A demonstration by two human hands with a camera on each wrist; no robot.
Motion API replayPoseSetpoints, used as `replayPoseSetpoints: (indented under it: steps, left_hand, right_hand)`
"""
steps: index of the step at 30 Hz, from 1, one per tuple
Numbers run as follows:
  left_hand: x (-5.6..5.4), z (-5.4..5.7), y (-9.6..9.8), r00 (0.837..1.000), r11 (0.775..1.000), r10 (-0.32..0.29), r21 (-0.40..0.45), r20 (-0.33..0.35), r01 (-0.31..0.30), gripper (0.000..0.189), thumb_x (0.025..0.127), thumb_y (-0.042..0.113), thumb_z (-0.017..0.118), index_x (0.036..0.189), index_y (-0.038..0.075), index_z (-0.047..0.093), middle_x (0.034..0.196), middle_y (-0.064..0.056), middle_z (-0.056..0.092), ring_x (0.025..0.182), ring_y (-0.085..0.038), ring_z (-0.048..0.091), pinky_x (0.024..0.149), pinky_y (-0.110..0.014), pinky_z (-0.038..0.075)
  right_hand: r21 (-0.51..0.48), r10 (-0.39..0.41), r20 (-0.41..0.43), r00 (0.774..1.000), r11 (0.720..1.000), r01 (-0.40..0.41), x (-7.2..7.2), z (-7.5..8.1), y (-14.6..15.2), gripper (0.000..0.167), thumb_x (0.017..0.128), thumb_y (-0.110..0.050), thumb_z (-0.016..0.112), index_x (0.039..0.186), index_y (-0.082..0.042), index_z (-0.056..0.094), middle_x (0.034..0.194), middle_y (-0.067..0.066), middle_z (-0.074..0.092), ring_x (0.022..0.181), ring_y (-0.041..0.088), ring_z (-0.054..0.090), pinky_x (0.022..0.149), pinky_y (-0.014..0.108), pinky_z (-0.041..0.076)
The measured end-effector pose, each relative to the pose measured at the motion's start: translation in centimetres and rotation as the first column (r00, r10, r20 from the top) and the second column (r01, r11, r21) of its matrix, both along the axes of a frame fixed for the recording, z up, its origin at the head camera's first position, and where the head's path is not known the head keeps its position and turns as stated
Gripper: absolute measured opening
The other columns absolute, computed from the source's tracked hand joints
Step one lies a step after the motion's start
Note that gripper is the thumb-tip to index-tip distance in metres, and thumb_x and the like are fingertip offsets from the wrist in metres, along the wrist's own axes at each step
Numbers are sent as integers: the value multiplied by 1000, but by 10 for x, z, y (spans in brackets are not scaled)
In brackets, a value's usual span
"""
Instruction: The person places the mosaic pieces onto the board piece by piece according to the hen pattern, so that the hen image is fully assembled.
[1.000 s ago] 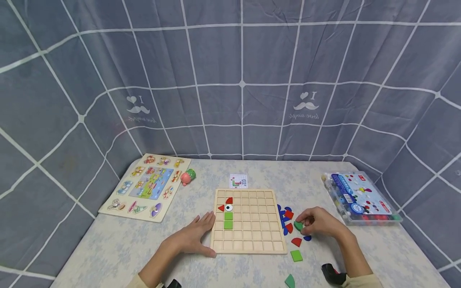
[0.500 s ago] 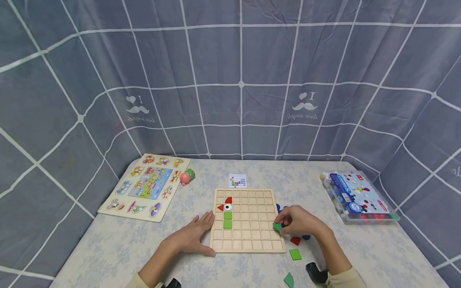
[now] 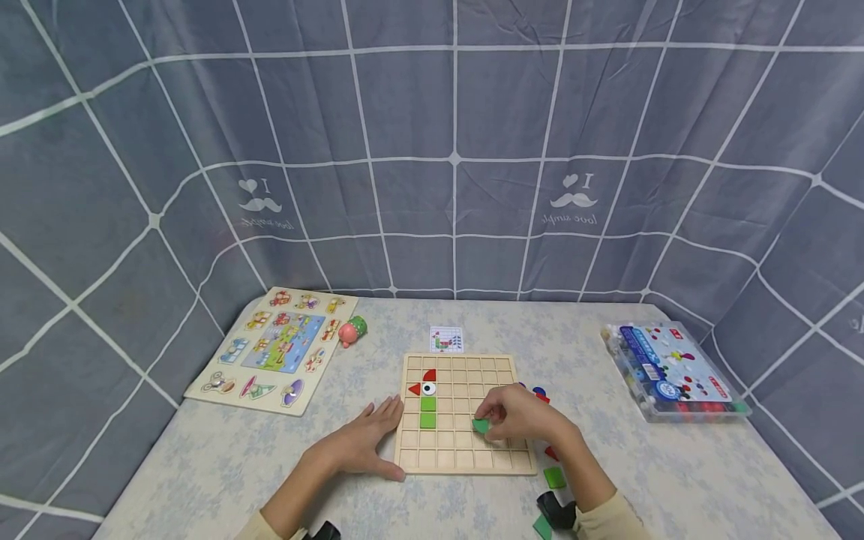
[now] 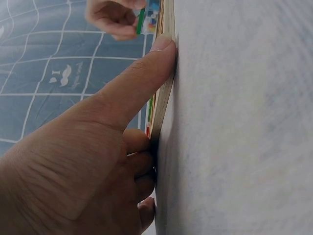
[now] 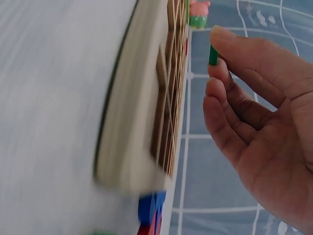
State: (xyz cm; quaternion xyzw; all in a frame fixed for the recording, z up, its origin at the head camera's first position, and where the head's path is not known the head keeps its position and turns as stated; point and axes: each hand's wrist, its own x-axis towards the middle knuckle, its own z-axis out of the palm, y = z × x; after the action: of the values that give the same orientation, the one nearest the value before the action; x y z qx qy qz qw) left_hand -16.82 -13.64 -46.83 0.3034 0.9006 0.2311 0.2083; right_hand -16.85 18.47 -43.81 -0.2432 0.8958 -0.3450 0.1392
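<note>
At lower centre, the left hand (image 3: 361,444), fingers extended, touches the grid board (image 3: 445,458); the right hand (image 3: 518,414) pinches a green piece (image 3: 481,426) above it. Board cells hold red pieces (image 3: 430,375), an eye piece (image 3: 428,388), green squares (image 3: 428,405); the case (image 3: 678,364) at right holds coloured parts (image 3: 702,406).

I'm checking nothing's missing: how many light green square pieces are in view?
3: an upper square and a lower square in one column of the board, plus a loose square on the table to its right. The right hand may hide others.

Green piece (image 3: 480,426) above gridded board (image 3: 455,412).
</note>
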Motion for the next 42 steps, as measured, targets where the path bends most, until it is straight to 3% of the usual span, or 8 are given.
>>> replayPoseSetpoints:
  steps: [23, 31, 42]
  left_hand:
    - [-3, -3, 0, 1000, 1000, 4, 10, 6, -4, 115, 73, 58, 77, 154, 0, 19, 163, -15, 15, 153, -29, 11, 123, -54, 12]
    - [-2, -5, 0, 1000, 1000, 3, 9, 8, -3, 115, 72, 58, 77, 154, 1, 20, 163, -14, 15, 153, -29, 12, 124, -53, 12]
    - [-2, -4, -1, 1000, 1000, 3, 6, 4, -3, 115, 72, 58, 77, 153, 0, 20, 163, -15, 15, 153, -29, 11, 124, -54, 12]
  right_hand:
    - [155, 84, -56, 995, 985, -74, -1, 1, -82, 19, 71, -13, 86, 89, -12, 77, 80, -9, 66, 68, 0, 51, 64, 14, 47]
    - [186, 101, -59, 993, 979, -88, -1, -2, -93, 20, 72, -13, 86, 90, -12, 78, 80, -9, 69, 69, -1, 52, 64, 13, 47]
    - [194, 54, -70, 996, 980, -40, -1, -5, -93, 18, 70, -14, 87, 84, -13, 77, 76, -9, 66, 68, 0, 52, 64, 14, 48]
